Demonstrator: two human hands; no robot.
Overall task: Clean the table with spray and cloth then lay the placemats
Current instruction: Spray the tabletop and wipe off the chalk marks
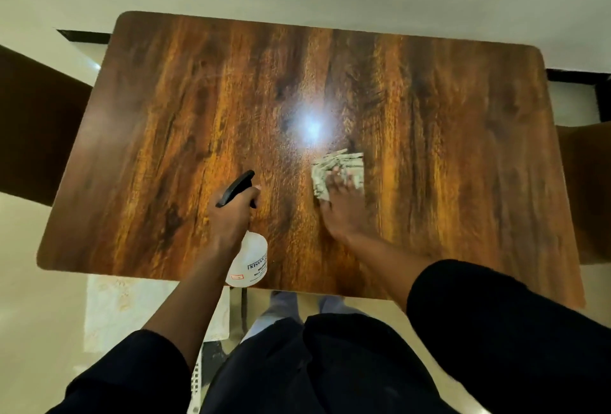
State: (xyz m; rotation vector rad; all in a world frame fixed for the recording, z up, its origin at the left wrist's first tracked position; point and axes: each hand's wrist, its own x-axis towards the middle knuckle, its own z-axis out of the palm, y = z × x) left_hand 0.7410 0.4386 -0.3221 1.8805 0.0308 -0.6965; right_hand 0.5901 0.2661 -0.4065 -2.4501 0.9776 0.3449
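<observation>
Head view: my left hand [233, 211] grips the spray bottle [248, 258] at six o'clock; my right hand [342, 205] presses the cloth [337, 168] flat mid-table [165, 115]. Wiping step; next, sweep toward twelve. Placemats aren't laid yet.

The table [429, 115] stands right before the person, its far edge towards the wall. Over its near middle the left hand [231, 211] holds a spray bottle [249, 261], nozzle pointing away. Just to the right, the right hand [342, 205] presses flat on a cloth [334, 165] lying on the tabletop. Chairs sit at the left [36, 122] and right [588, 192] ends. Placemats [125, 307] lie below the near left edge.
</observation>
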